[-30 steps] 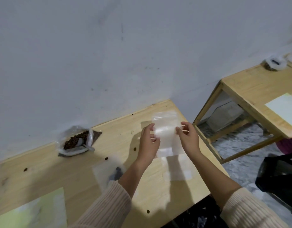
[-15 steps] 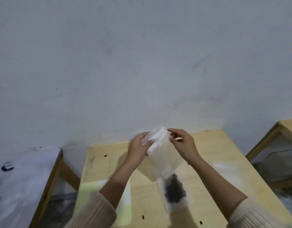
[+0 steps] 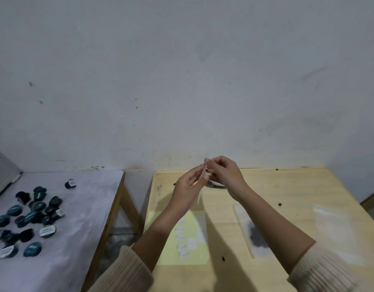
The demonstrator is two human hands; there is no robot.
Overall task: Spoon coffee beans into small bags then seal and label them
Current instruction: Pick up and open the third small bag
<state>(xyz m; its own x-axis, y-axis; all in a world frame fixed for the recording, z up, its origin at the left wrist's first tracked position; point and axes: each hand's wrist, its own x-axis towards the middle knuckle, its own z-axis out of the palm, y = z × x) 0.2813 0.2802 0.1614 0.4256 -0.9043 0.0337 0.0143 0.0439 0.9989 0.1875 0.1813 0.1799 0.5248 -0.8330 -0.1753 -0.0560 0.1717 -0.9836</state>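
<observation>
We note left hand (image 3: 187, 186) and right hand (image 3: 225, 175) raised over worktop (image 3: 287, 192), both pinching top of empty bag (image 3: 200, 194), which hangs edge-on between them. Likely opening the mouth. Advice: slide layers apart with fingertips, light grip, open wide before spooning.

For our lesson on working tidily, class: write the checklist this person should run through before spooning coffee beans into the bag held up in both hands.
1. Grip on the small bag: the left hand and the right hand both pinch its top: ok.
2. Mouth of the small bag open: seen edge-on: cannot tell.
3. Spoon within reach: none plainly in view: cannot tell.
4. The label sheet lies on the wooden table, with labels on it: ok.
5. No spills: loose beans lie on the wooden table: not ok.
6. The filled bag beside the sheet sealed: cannot tell.
</observation>
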